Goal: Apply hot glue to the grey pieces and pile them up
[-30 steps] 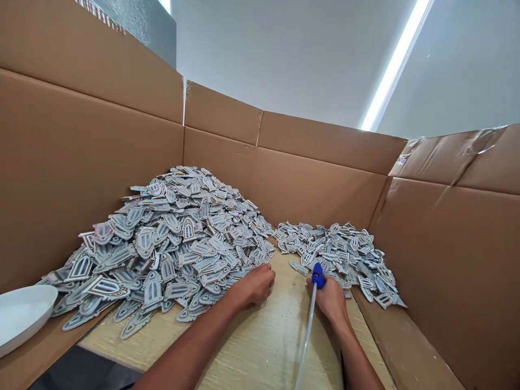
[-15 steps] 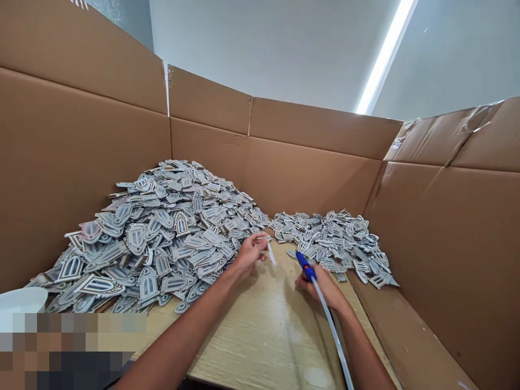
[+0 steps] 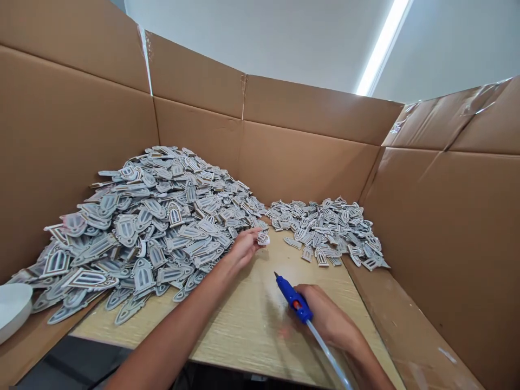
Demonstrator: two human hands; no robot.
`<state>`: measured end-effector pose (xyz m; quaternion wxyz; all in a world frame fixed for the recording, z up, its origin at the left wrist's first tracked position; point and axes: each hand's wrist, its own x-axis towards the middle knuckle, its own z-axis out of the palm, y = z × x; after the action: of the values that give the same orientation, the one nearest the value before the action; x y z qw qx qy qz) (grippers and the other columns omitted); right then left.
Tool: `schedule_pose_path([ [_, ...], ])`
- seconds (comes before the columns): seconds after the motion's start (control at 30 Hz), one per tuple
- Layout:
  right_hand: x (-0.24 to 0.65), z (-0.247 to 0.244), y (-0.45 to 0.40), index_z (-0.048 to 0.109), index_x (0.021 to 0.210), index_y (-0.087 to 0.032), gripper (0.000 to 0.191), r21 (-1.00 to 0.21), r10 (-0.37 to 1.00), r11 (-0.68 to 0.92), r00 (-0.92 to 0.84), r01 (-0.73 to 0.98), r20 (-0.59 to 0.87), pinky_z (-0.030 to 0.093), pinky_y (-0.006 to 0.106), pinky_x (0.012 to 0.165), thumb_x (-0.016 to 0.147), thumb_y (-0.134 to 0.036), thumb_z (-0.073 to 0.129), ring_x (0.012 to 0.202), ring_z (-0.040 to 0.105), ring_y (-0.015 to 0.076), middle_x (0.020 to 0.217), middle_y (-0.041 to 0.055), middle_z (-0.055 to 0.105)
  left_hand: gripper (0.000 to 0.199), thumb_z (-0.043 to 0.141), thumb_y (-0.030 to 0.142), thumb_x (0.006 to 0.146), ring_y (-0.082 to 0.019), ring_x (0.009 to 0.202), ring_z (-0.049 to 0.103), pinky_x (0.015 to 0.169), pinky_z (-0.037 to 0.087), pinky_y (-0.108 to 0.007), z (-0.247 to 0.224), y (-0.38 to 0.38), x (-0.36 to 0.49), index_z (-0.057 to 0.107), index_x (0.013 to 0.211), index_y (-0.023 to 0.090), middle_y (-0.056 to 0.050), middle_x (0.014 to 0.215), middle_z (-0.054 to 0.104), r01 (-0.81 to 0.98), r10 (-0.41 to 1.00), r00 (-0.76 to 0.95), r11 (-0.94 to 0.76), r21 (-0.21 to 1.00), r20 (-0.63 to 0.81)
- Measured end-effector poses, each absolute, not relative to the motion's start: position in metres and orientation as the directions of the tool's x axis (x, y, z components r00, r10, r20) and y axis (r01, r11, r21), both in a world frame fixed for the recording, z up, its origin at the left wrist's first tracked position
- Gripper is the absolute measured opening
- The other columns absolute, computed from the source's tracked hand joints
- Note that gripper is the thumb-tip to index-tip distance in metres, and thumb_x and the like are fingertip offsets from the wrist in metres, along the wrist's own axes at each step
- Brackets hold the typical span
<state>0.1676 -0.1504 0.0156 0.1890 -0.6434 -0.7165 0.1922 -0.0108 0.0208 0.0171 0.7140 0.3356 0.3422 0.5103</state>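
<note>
Between the fingers of my left hand point(image 3: 245, 247) is a small grey-white arched window-shaped piece point(image 3: 263, 238), partly covered by the fingertips. This hand is beside the right slope of a large heap of similar pieces point(image 3: 162, 216). My right hand point(image 3: 323, 311) is wrapped round a blue hot glue gun point(image 3: 293, 299), its dark nozzle pointing up and left, above the board. A long translucent glue stick point(image 3: 327, 355) runs out of its back end. Beyond the gun lies a smaller heap of window pieces point(image 3: 329, 230).
Tall cardboard walls point(image 3: 309, 146) enclose the pale wooden board point(image 3: 244, 330) at the back and sides. A white round container point(image 3: 14, 311) stands at the left edge. A cardboard strip point(image 3: 406, 325) runs along the board's right side.
My right hand has drawn the glue gun down and nearer to me. The piece in my left hand has turned from edge-on to show more of its face. The view has tilted downward.
</note>
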Motion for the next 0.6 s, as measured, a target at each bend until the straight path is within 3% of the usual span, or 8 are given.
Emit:
schedule_pose_path([
  [0.2, 0.168, 0.005, -0.154, 0.069, 0.094, -0.017, 0.03, -0.486, 0.997, 0.065, -0.079, 0.871, -0.008, 0.044, 0.031, 0.076, 0.065, -0.018, 0.059, 0.087, 0.061, 0.0259, 0.092, 0.0089, 0.071, 0.019, 0.069, -0.005, 0.072, -0.013, 0.061, 0.066, 0.061, 0.057, -0.025, 0.019, 0.021, -0.013, 0.068, 0.084, 0.009, -0.006, 0.073, 0.07, -0.499, 0.985, 0.112, 0.168, 0.85, -0.129],
  [0.37, 0.195, -0.003, -0.135, 0.06, 0.091, -0.019, 0.027, -0.677, 0.982, 0.166, -0.184, 0.717, 0.046, 0.044, 0.027, 0.068, 0.064, -0.017, 0.055, 0.075, 0.061, 0.0197, 0.081, 0.0032, 0.069, 0.014, 0.073, -0.002, 0.069, -0.015, 0.066, 0.068, 0.065, 0.058, -0.026, 0.02, 0.02, -0.013, 0.068, 0.075, 0.009, -0.008, 0.075, 0.071, -0.5, 0.988, 0.111, 0.149, 0.853, -0.107],
  [0.47, 0.211, 0.008, -0.108, 0.053, 0.078, -0.021, 0.013, -0.779, 0.98, 0.198, -0.123, 0.594, 0.155, 0.043, 0.026, 0.062, 0.065, -0.021, 0.054, 0.065, 0.056, 0.0153, 0.071, -0.0002, 0.064, 0.011, 0.074, 0.002, 0.067, -0.012, 0.062, 0.063, 0.057, 0.052, -0.021, 0.018, 0.02, -0.013, 0.07, 0.072, 0.011, -0.006, 0.076, 0.071, -0.427, 0.995, 0.052, 0.094, 0.899, -0.079],
  [0.6, 0.214, 0.035, -0.073, 0.05, 0.065, -0.021, 0.011, -0.789, 0.992, 0.128, -0.061, 0.601, 0.114, 0.039, 0.024, 0.056, 0.057, -0.019, 0.057, 0.059, 0.053, 0.014, 0.061, -0.0006, 0.062, 0.016, 0.078, 0.011, 0.062, -0.008, 0.052, 0.052, 0.046, 0.037, -0.018, 0.01, 0.019, -0.012, 0.072, 0.076, 0.013, -0.003, 0.072, 0.069, -0.286, 1.0, 0.023, 0.024, 0.958, -0.018],
])
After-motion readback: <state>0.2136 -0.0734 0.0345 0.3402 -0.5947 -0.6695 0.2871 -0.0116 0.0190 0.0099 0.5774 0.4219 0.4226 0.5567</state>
